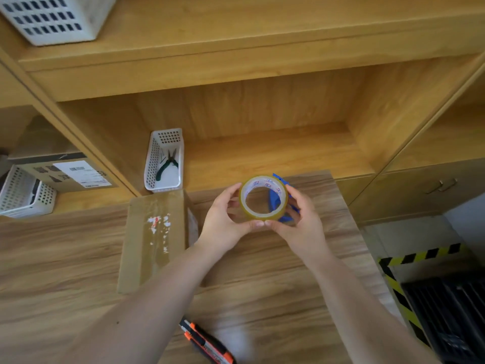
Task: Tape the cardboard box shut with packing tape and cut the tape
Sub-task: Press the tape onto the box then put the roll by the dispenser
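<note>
Clear packing tape (263,197) sits pinched between your left hand (227,219) and right hand (301,219) just right of the cardboard box (154,237), so no fresh strip looks laid yet, and the orange utility knife (207,342) waits untouched.

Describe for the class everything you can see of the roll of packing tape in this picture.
The roll of packing tape is a ring of clear, yellowish tape wound on a white core printed with red and blue marks. It is held up above the wooden table, its open centre facing the camera. The left hand and right hand each hold one side, thumbs meeting at its lower edge. A blue piece sits against its right side, partly hidden. No loose end shows.
</note>
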{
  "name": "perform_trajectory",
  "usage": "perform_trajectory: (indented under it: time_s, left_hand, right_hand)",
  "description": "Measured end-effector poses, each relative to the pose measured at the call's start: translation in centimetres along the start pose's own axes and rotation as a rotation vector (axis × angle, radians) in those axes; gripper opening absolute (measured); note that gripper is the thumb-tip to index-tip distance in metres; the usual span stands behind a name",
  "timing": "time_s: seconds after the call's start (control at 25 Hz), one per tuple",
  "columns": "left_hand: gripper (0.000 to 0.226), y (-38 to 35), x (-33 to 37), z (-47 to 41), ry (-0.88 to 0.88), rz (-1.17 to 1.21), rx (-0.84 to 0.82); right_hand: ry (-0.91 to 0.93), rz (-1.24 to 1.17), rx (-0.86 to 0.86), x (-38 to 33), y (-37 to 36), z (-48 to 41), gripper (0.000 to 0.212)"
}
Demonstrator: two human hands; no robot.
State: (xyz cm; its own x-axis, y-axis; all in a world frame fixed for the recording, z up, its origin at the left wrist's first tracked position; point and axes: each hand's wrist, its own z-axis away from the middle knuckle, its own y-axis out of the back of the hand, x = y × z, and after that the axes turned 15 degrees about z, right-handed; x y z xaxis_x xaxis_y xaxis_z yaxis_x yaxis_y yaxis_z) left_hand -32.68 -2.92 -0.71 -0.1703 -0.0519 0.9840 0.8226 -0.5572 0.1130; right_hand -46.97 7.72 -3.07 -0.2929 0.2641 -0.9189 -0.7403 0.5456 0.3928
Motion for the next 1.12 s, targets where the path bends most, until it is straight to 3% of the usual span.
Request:
perform_trajectory:
  time_s: [0.24, 0.4, 0.6, 0.8, 0.92, 1.12]
  left_hand:
    - [0.073, -5.1, -1.5, -3.3, 0.081, 0.129, -0.04]
    - [0.057, -8.3, -1.7, -6.2, 0.236, 0.315, -0.09]
    - [0.065, -11.9, -1.3, -9.0, 0.443, 0.355, -0.106]
    - [0.057, -16.2, -2.2, -11.5, 0.66, 0.631, -0.133]
    - [0.057, -17.9, -2.6, -12.3, 0.763, 0.7, -0.146]
    - [0.058, -18.7, -3.3, -12.5, 0.828, 0.731, -0.258]
  right_hand:
    - [-0.083, 0.135, 0.108, 4.5, 2.6, -2.6, 0.091]
    - [-0.16, 0.092, 0.128, 6.7, 4.6, -4.3, 0.093]
    - [-0.217, 0.08, 0.193, 8.6, 7.0, -6.1, 0.074]
    - [-0.34, 0.036, 0.215, 11.2, 8.7, -8.2, 0.066]
    - [-0.393, 0.03, 0.203, 12.7, 9.2, -8.8, 0.078]
    - [-0.448, 0.057, 0.169, 15.0, 9.3, -8.9, 0.081]
